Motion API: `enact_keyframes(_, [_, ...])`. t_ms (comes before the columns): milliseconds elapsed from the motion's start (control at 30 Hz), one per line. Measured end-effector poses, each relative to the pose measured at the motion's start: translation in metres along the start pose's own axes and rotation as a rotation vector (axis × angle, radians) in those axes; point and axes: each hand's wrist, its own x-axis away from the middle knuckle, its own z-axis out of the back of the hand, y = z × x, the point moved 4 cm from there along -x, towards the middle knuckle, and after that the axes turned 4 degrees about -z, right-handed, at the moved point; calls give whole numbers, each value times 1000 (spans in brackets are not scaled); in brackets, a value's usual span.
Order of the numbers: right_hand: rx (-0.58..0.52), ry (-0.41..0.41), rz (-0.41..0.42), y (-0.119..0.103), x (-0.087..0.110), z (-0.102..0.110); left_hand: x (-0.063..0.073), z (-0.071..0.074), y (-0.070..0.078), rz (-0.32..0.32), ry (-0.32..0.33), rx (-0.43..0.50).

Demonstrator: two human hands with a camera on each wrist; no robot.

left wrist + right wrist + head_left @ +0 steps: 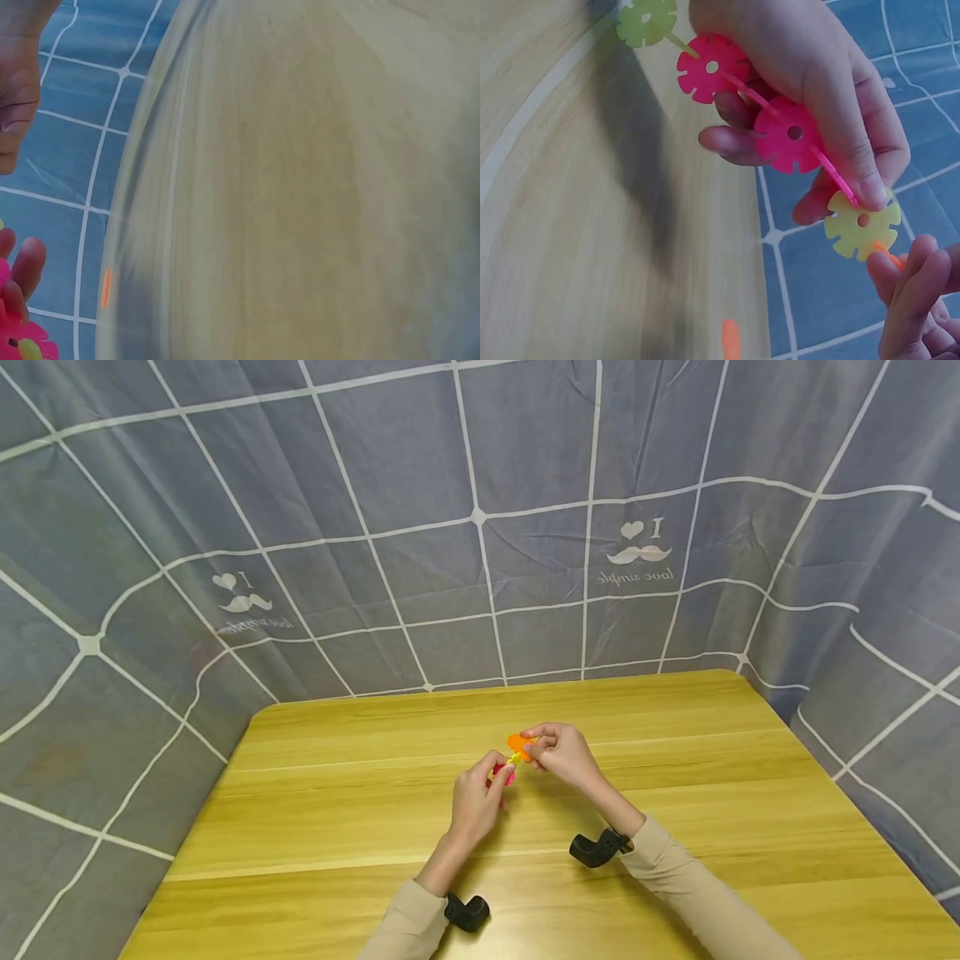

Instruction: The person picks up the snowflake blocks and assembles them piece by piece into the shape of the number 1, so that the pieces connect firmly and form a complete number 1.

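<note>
A chain of notched plastic discs, joined edge to slot, hangs from my left hand (474,802). In the right wrist view it runs from a yellow-green disc (647,22) through several pink discs (786,139) to a yellow disc (844,229). My left thumb and fingers pinch the chain where the last pink disc meets the yellow one. My right hand (564,756) pinches an orange disc (516,742), seen edge-on in the right wrist view with its edge at the yellow disc's rim. Pink discs (34,335) also show among my left fingers in the left wrist view.
Both hands are over a wood-grain table (337,827), beyond which a grey-blue curtain with white lines (405,568) hangs. Black wrist cameras (596,849) sit on both forearms. A small orange strip (731,340) shows near the table edge in both wrist views.
</note>
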Motion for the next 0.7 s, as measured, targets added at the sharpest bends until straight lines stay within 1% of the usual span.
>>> enact_keyframes(133, [10, -5, -5, 1, 1, 0, 1, 0, 0, 3, -22, -19])
enact_keyframes(300, [-1, -17, 5, 1, 0, -1, 1, 2, 1, -6, -25, -37])
enact_keyframes(433, [-11, -30, -10, 4, 1, -2, 1, 4, 1, -22, -27, -66])
enact_keyframes(533, [16, -14, -13, 4, 3, -2, 0, 3, 2, -38, -39, -85])
enact_keyframes(600, [38, 5, -1, 2, 4, -2, -1, 3, 3, -40, -48, -83])
enact_keyframes(700, [52, 12, 20, 0, 4, -3, -2, 4, 3, -25, -47, -78])
